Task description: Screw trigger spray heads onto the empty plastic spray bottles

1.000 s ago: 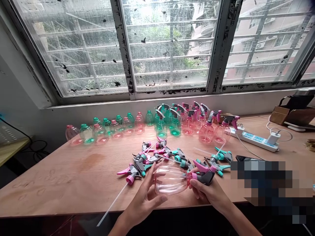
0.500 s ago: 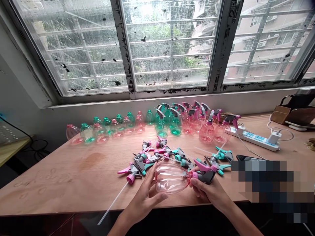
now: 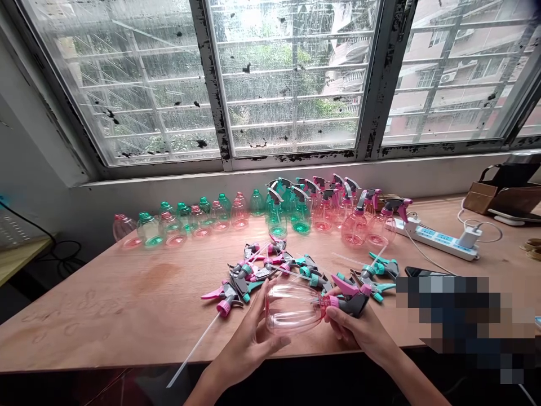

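A clear pink spray bottle [image 3: 291,309] lies on its side in the air above the table's front edge, its base to the left. My left hand [image 3: 249,341] is wrapped round the base end, thumb below and fingers behind. At the neck, my right hand [image 3: 353,324] pinches the pink collar of a grey and pink trigger spray head [image 3: 353,296], which sits on the bottle's mouth. How tightly the collar is screwed on cannot be seen. Just beyond the hands is a pile of loose trigger spray heads [image 3: 270,268], pink and teal, some with straws showing.
Headless bottles [image 3: 198,223], pink and green, line the back left. Bottles with spray heads [image 3: 302,217] stand at the back middle. A white power strip [image 3: 443,239], a dark phone [image 3: 422,272] and a brown box [image 3: 486,192] are on the right. A blurred patch covers the lower right.
The bottle has turned slightly about its length between my hands. Both hands stay in nearly the same place, and the other things have not moved.
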